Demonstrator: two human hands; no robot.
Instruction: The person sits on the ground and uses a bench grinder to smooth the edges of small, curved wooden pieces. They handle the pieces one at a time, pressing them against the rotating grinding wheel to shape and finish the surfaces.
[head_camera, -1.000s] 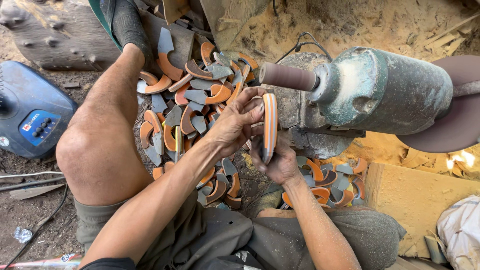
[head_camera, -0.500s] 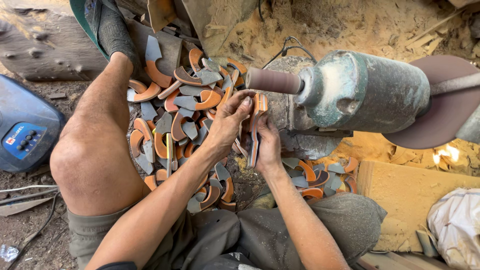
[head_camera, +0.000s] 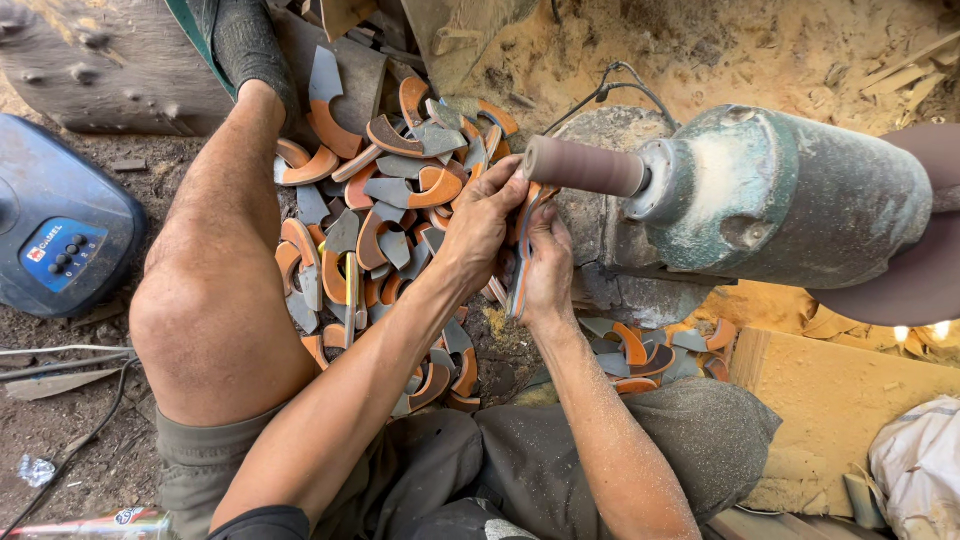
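My left hand (head_camera: 482, 222) and my right hand (head_camera: 547, 262) together grip one curved orange and grey piece (head_camera: 522, 250), held on edge. Its upper end sits just under the brown sanding drum (head_camera: 585, 166) that sticks out of a dusty green motor (head_camera: 795, 198). Whether the piece touches the drum I cannot tell. Behind my hands lies a pile of several similar curved orange and grey pieces (head_camera: 385, 210). My bare left knee (head_camera: 205, 320) rises at the left.
A blue device with buttons (head_camera: 60, 235) sits at the far left on the dirt. More curved pieces (head_camera: 650, 350) lie under the motor. A yellow block (head_camera: 835, 400) and sawdust are at the right. Cables (head_camera: 60, 355) run along the ground at the left.
Both hands have carried the curved piece up and right, from in front of the pile to just under the sanding drum. The view has shifted slightly.
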